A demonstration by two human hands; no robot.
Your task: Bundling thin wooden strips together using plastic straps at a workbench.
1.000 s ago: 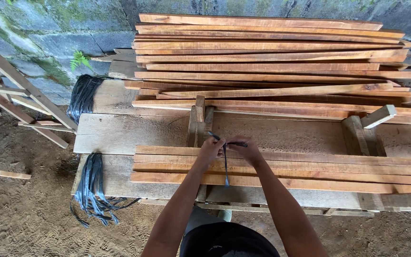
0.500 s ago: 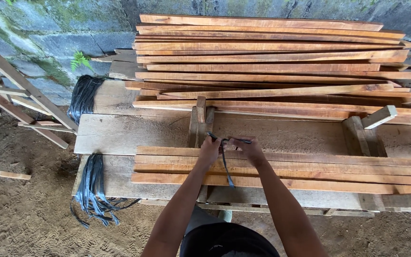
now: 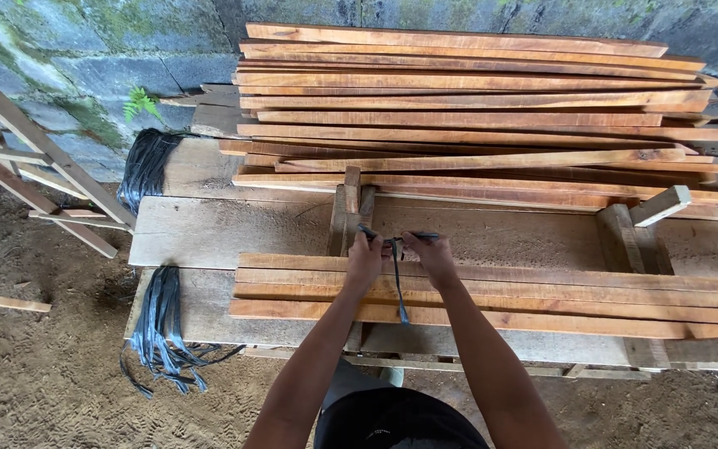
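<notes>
Left hand (image 3: 365,259) pinches black strap (image 3: 396,283) end | right hand (image 3: 430,256) pinches other end | both above slat bundle (image 3: 542,295).

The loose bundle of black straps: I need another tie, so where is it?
In the head view, the loose bundle of black straps hangs over the left end of the front bench plank, left of the left hand.

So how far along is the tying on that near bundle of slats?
Done: a few slats lie gathered on the bench, with a dark strap looped across them. In hand: left hand and right hand each pinch a strap end above the bundle. Left: the big stack behind shows no strap; spare straps hang ready.
</notes>
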